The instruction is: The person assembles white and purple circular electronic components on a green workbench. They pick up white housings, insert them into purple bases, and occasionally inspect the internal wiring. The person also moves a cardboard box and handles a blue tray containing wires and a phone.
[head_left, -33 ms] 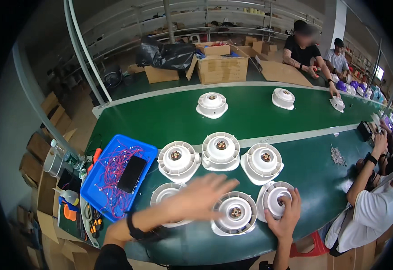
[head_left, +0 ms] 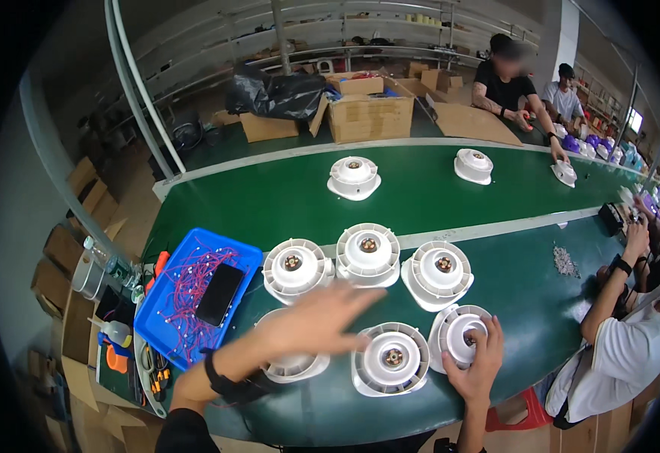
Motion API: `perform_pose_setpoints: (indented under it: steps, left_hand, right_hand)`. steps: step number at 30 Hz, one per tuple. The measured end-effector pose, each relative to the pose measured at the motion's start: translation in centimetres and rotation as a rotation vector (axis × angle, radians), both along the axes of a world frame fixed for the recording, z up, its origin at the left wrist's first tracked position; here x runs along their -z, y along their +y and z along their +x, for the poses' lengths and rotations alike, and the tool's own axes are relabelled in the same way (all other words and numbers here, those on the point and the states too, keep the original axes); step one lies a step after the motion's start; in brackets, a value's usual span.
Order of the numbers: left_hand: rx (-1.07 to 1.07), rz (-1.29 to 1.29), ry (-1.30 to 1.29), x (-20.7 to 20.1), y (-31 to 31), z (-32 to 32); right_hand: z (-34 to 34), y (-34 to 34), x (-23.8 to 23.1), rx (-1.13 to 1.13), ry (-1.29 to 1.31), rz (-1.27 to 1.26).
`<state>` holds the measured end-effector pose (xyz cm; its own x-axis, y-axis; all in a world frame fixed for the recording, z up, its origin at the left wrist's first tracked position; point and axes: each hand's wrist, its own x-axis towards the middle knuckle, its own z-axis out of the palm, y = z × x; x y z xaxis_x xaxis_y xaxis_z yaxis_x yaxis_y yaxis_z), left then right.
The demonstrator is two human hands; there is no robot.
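Note:
Several round white fan-motor housings with ribbed rims and metal hubs stand on the green table. My right hand (head_left: pixel 481 361) is closed around the hub side of the front right housing (head_left: pixel 445 338), thumb low and fingers over its top. My left hand (head_left: pixel 315 323), somewhat blurred, is open with fingers stretched to the right. It hovers above the front left housing (head_left: pixel 295 368) and hides much of it, its fingertips near the front middle housing (head_left: pixel 389 361). Behind them stand a left housing (head_left: pixel 292 272), a middle housing (head_left: pixel 368 257) and a right housing (head_left: pixel 437 276).
A blue tray (head_left: pixel 143 326) holds pink wires and a black phone (head_left: pixel 220 294). Pliers (head_left: pixel 160 370) and a bottle (head_left: pixel 118 266) lie further left. On the green belt, a co-worker's hand (head_left: pixel 559 151) touches a housing (head_left: pixel 564 174). Small metal parts (head_left: pixel 565 262) lie right.
My left hand has shifted slightly left, and its fingers are a little differently spread. My right hand stays on the same housing.

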<state>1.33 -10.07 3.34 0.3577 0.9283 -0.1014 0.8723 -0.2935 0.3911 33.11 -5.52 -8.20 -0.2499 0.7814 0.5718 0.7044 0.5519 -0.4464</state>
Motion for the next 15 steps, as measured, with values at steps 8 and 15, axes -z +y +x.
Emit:
perform_pose_setpoints:
  steps: [8, 15]
  left_hand:
    - [-0.178, 0.019, 0.465, 3.9, 3.3, -7.6]
    - [-0.028, 0.231, 0.348, 6.3, 5.9, -12.7]
  right_hand:
    - [-0.1, 0.1, -0.5, 0.008, 0.017, 0.014]
    - [-0.7, -0.3, 0.2, -0.001, 0.043, -0.02]
